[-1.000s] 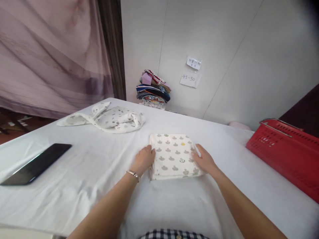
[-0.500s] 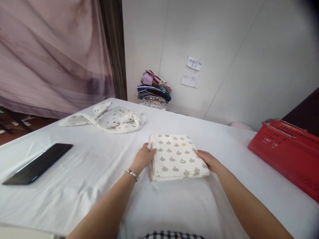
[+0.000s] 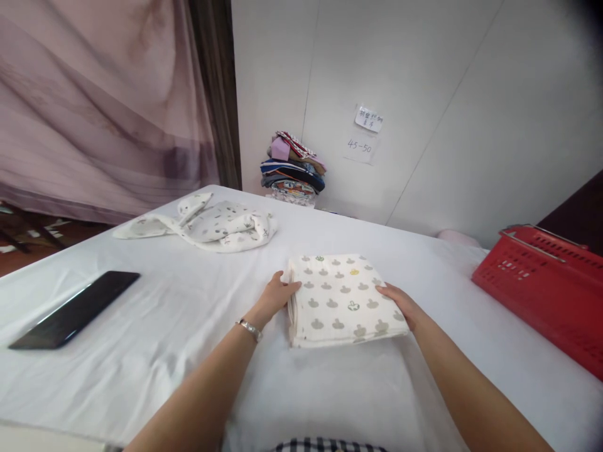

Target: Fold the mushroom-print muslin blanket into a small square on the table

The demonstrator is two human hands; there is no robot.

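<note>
A folded cream cloth (image 3: 343, 299) with small grey prints lies on the white-covered table (image 3: 155, 326) in front of me. My left hand (image 3: 276, 295) grips its left edge, thumb on top and fingers tucked at the side; a bracelet sits on that wrist. My right hand (image 3: 399, 302) holds the right edge, its fingers slipped beneath the cloth. The cloth looks slightly raised at its edges between the two hands.
A crumpled printed cloth (image 3: 207, 224) lies at the far left of the table. A black tablet (image 3: 75, 309) rests near the left edge. A red plastic basket (image 3: 541, 282) stands at the right. A stack of folded clothes (image 3: 293, 169) sits against the wall.
Both hands have closed in on the cloth's side edges, the right hand's fingers slipping under it. The folded cloth has shifted a little to the right.
</note>
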